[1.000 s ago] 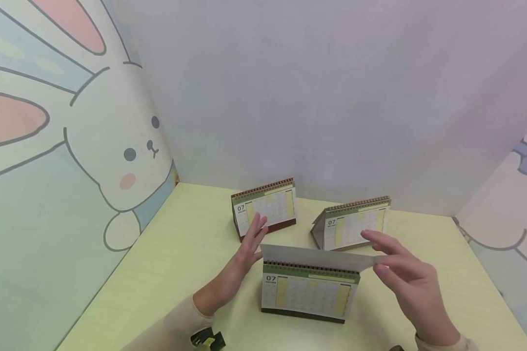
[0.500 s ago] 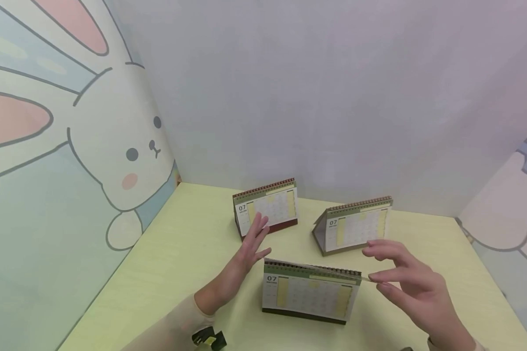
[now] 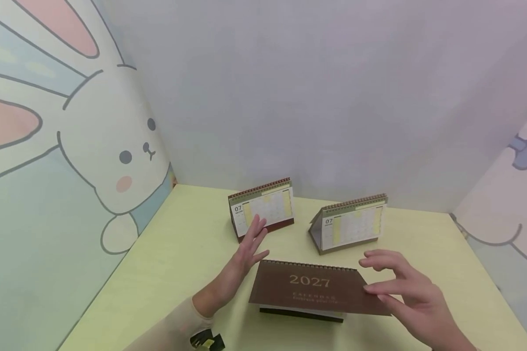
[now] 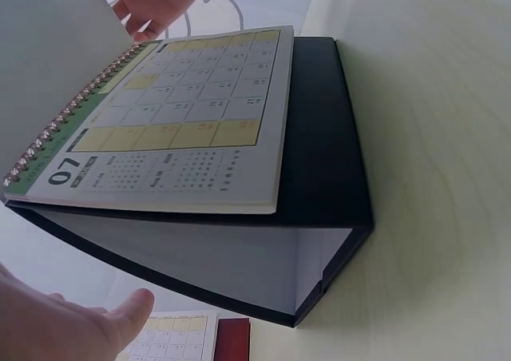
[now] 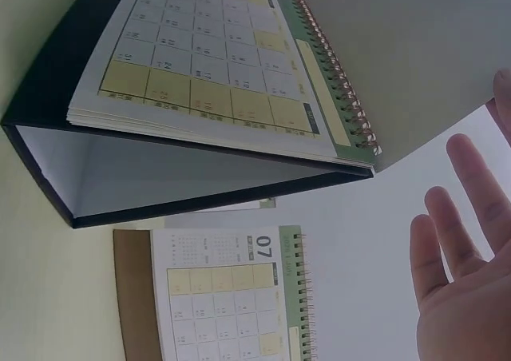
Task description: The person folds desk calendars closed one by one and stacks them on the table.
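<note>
In the head view, a spiral-bound desk calendar with a black base (image 3: 300, 315) stands at the front. Its brown cover (image 3: 312, 292), printed "2027", tilts forward over the July page, which shows in the left wrist view as a page with yellow columns (image 4: 176, 121). My right hand (image 3: 415, 297) pinches the cover's right edge between thumb and forefinger, the other fingers spread. Straight-fingered, my left hand (image 3: 234, 275) is held close beside the calendar's left end; in the left wrist view its thumb (image 4: 132, 313) is apart from the stand.
Behind stand two similar desk calendars showing July, a red-based one (image 3: 263, 209) at left and a brown-based one (image 3: 353, 224) at right. Pale yellow table (image 3: 158, 253) lies beneath. A grey wall (image 3: 312, 107) closes the back; a rabbit-print panel (image 3: 101, 146) borders the left.
My right hand has brought the cover forward and down from above the rings, so its brown printed face now shows over the July page. The left hand has hardly moved.
</note>
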Demonstrator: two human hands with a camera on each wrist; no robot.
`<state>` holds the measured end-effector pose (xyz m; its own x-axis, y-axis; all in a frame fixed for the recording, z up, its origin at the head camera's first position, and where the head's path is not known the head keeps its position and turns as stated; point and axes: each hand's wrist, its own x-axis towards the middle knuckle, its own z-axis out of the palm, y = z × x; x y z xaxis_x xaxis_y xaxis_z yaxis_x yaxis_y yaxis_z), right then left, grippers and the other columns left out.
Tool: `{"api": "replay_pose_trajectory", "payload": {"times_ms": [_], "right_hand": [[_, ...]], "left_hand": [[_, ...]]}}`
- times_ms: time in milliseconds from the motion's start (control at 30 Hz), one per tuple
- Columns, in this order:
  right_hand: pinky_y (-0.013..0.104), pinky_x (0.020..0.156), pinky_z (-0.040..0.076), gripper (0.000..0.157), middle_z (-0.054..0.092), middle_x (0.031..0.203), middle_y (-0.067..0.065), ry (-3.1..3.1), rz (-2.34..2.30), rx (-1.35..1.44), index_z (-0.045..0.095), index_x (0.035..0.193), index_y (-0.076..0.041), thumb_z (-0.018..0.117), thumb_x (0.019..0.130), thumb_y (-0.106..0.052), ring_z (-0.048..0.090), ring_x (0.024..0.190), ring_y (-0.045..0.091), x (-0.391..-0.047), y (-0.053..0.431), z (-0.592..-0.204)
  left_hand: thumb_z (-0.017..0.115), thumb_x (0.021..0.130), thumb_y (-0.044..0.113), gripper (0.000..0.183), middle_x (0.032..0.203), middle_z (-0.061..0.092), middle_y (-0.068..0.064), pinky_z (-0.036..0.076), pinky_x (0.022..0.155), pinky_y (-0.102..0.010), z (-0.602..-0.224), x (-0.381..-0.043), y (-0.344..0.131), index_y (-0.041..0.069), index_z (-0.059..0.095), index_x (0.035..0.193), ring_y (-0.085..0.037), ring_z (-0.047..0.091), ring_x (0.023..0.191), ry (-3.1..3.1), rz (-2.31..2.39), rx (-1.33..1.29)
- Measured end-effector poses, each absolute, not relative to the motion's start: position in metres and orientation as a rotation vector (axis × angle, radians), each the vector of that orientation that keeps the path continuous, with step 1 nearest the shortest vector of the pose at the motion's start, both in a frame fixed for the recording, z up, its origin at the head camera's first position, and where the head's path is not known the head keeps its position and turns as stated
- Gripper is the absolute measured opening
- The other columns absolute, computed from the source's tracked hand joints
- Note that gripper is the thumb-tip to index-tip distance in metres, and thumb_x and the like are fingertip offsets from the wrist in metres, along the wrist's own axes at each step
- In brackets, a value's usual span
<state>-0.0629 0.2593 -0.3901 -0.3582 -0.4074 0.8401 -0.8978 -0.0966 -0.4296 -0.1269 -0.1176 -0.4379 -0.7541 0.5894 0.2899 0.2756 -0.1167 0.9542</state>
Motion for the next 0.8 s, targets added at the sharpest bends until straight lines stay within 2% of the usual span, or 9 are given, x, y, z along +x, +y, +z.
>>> {"api": "replay_pose_trajectory", "payload": {"times_ms": [567,800], "right_hand": [[0.022,0.120,0.040,0.017,0.059,0.149,0.025,-1.819,1.383,1.421,0.078,0.115,0.005,0.071,0.100,0.003,0.050,0.148,0.026,-0.056,0.267,-0.400],[0.020,0.118,0.039,0.016,0.060,0.142,0.018,-1.822,1.365,1.431,0.078,0.115,0.003,0.071,0.101,0.001,0.048,0.146,0.025,-0.054,0.267,-0.402]], "left_hand": [[-0.002,0.116,0.048,0.057,0.185,-0.005,0.010,0.023,0.131,-0.074,-0.436,-0.124,-0.118,0.044,-0.011,0.172,-0.027,0.002,0.174,1.905,1.958,0.933],[-0.002,0.116,0.048,0.057,0.185,-0.004,0.010,0.023,0.132,-0.072,-0.433,-0.124,-0.118,0.044,-0.010,0.172,-0.026,0.003,0.174,1.915,1.960,0.938]]}}
